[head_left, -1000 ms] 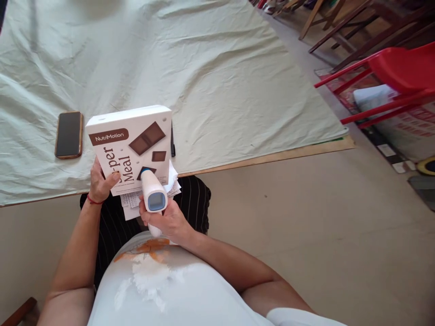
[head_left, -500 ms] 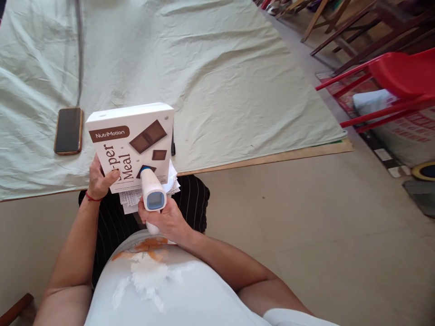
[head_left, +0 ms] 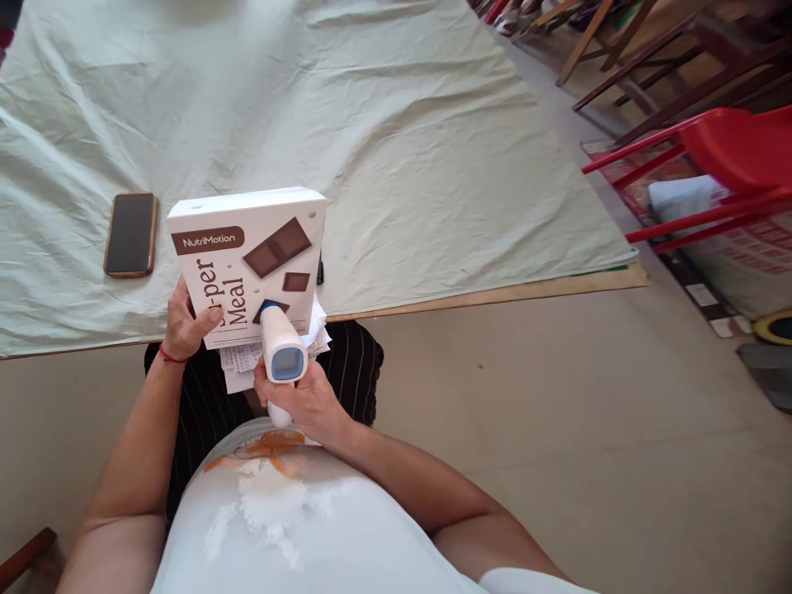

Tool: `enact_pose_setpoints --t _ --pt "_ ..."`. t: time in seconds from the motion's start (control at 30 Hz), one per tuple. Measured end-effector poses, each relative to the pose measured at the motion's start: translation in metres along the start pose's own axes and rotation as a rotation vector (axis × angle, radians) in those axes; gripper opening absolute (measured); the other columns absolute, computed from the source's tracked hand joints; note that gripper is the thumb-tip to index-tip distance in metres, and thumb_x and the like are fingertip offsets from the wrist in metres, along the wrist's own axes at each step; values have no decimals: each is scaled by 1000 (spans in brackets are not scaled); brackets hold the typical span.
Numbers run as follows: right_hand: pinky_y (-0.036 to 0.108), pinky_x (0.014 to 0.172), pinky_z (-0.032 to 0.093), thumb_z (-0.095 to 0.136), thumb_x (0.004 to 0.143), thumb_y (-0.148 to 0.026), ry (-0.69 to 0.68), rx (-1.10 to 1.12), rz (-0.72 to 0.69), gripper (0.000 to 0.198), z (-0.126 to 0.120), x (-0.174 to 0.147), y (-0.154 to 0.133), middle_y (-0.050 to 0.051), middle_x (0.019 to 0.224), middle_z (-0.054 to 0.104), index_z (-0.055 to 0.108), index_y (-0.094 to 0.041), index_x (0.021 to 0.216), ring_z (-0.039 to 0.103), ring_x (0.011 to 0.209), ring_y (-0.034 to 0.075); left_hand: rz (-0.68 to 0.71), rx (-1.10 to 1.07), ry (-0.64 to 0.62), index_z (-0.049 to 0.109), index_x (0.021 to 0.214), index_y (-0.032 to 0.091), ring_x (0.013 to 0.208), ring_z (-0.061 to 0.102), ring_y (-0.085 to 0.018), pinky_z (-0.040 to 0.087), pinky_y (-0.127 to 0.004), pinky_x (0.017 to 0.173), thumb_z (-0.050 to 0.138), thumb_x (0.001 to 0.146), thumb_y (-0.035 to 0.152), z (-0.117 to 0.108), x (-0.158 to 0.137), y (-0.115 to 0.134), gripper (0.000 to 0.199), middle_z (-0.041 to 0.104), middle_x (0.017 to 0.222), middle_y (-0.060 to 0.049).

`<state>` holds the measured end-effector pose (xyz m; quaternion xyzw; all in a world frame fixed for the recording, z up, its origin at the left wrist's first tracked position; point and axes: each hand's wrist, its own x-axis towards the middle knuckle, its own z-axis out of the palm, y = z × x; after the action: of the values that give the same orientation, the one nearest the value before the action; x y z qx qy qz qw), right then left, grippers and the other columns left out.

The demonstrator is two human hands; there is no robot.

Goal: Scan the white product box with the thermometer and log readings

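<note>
Aiming looks like the step in hand: the right hand (head_left: 306, 398) wraps the thermometer's (head_left: 283, 336) grip, its nose at the lower front of the tilted box (head_left: 247, 268); contact is unclear. The left hand (head_left: 190, 326) clasps the box's left edge, thumb in front. Papers (head_left: 238, 378) show below the box. The next move calls for keeping both steady.

One left hand (head_left: 187, 326), one right hand (head_left: 314, 402), that's two; one box (head_left: 263, 283), one white handheld device (head_left: 280, 334), one phone (head_left: 131, 234), one wristband (head_left: 170, 355), one tablecloth (head_left: 421, 165), and several papers (head_left: 238, 360)!
</note>
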<state>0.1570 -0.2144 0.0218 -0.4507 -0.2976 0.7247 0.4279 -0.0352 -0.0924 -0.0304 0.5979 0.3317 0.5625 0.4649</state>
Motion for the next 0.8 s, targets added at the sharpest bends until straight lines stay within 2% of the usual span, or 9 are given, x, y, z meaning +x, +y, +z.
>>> enact_pose_setpoints --t 0.27,0.8 --pt "32 61 40 83 64 -35 14 14 19 30 1 -1 -3 -5 65 56 57 -23 75 48 60 12 -20 33 25 70 112 16 77 72 -21 58 -30 67 89 73 58 2 0 5 61 77 94 -9" --pt "33 63 40 81 67 -35 14 -10 -21 27 -2 -1 0 -5 66 57 58 -23 76 49 60 12 -69 4 -3 70 115 19 82 73 -24 61 -35 71 89 73 61 -1 0 -1 63 77 100 -9"
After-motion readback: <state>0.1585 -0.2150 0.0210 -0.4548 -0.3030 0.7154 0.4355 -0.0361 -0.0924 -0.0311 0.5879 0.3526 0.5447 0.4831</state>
